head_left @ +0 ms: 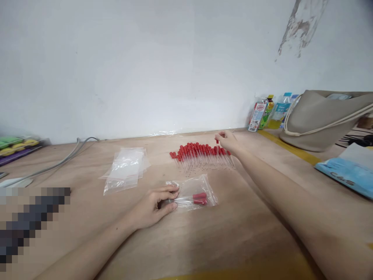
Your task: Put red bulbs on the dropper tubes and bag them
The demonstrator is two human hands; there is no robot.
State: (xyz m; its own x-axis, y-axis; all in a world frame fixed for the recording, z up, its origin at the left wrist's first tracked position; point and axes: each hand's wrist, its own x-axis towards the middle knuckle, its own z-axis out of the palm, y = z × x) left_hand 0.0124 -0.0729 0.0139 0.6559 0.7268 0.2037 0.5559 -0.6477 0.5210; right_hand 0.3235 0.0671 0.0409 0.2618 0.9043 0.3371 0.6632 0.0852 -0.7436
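Observation:
Glass droppers with red rubber bulbs (199, 149) lie in a dense row on the wooden table. Over the right part of that row, my right hand (227, 140) pinches one dropper (217, 149) by its red bulb, its glass tube pointing down. In front of the row lies a clear zip bag (192, 184) with red-bulbed droppers (199, 198) inside, bulbs to the right. My left hand (160, 202) grips this bag at its left end, thumb and fingers on either side of the tube tips. The exact hold under the fingers is partly hidden.
A stack of flat clear zip bags (126, 167) lies left of the droppers. Grey cables (71, 155) run along the left. Bottles (279, 111), a grey bag (317, 120) and a blue tissue pack (346, 171) stand or lie at right. A white wall (145, 70) bounds the table's back.

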